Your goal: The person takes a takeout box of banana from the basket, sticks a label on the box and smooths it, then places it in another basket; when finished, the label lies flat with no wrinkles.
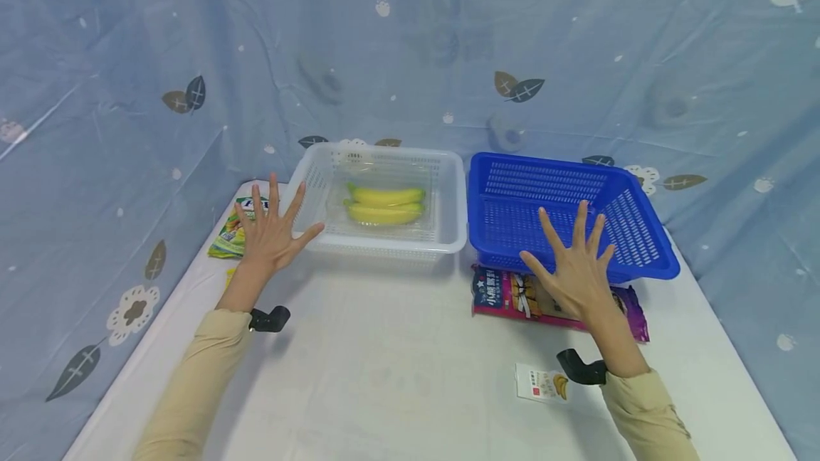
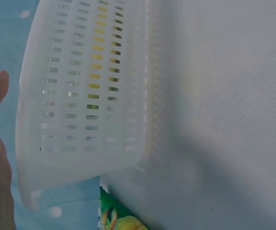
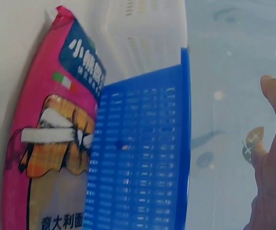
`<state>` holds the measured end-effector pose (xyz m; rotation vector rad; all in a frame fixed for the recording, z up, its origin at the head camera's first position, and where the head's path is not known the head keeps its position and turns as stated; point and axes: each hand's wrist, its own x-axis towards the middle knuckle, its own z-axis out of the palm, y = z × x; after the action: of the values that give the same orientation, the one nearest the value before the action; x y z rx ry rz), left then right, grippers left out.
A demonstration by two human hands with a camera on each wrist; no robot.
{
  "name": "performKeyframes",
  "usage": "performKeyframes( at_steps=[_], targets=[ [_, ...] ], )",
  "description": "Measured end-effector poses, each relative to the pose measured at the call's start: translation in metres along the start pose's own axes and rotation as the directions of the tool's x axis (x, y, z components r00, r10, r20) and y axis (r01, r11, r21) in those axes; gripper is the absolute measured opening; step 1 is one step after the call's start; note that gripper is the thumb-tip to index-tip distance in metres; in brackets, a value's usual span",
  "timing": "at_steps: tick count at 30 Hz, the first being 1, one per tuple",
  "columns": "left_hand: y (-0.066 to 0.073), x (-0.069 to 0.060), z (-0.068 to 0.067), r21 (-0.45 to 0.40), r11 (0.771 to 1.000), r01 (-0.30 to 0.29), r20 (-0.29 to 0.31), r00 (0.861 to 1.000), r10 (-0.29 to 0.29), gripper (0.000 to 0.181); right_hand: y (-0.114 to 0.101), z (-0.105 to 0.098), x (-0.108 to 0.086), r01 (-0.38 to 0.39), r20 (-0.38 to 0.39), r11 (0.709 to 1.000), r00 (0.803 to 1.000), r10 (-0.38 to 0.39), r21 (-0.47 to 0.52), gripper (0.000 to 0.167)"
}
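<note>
In the head view my left hand (image 1: 270, 235) is spread above the table, beside the left end of a white plastic basket (image 1: 378, 242). Two yellow bananas (image 1: 384, 213) in clear wrapping lie in that basket. My right hand (image 1: 576, 272) hovers with fingers spread over the front of a blue plastic basket (image 1: 570, 169). Neither hand holds anything. A pink and purple food packet (image 3: 37, 120) lies in front of the blue basket, partly covered by my right hand in the head view. Behind my left hand is a green and yellow packet (image 1: 229, 235), partly hidden.
A small white card (image 1: 541, 383) with a banana picture lies on the white table (image 1: 384, 354), near my right wrist. Blue patterned cloth (image 1: 410, 55) hangs behind and along both sides. The two baskets stand side by side at the back.
</note>
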<state>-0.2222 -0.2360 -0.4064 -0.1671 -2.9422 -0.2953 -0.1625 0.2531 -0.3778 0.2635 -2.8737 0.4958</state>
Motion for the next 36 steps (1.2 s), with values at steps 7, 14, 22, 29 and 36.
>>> performKeyframes(
  at_steps=[7, 14, 22, 29, 36],
  targets=[
    [-0.01, -0.001, -0.006, -0.039, 0.999, -0.016, 0.077, 0.997, 0.019, 0.085, -0.014, 0.002, 0.009, -0.006, 0.02, 0.997, 1.0, 0.004, 0.083, 0.077],
    [-0.023, 0.005, -0.013, -0.223, 0.971, -0.089, 0.165, 0.978, 0.128, 0.08, -0.028, 0.003, 0.018, -0.007, 0.076, 0.971, 0.997, -0.012, 0.24, 0.074],
    [-0.026, 0.015, -0.022, -0.318, 0.943, -0.097, 0.243, 0.953, 0.18, 0.075, -0.037, 0.002, 0.028, -0.053, 0.161, 0.918, 0.987, -0.011, 0.393, 0.071],
    [-0.034, 0.017, -0.025, -0.342, 0.938, -0.045, 0.218, 0.968, 0.127, 0.059, -0.041, 0.004, 0.037, -0.063, 0.138, 0.851, 0.99, -0.011, 0.522, 0.066],
    [-0.038, 0.017, -0.025, -0.325, 0.945, -0.024, 0.179, 0.98, 0.087, 0.052, -0.047, 0.004, 0.045, -0.169, 0.179, 0.66, 0.982, 0.052, 0.732, 0.058]
  ],
)
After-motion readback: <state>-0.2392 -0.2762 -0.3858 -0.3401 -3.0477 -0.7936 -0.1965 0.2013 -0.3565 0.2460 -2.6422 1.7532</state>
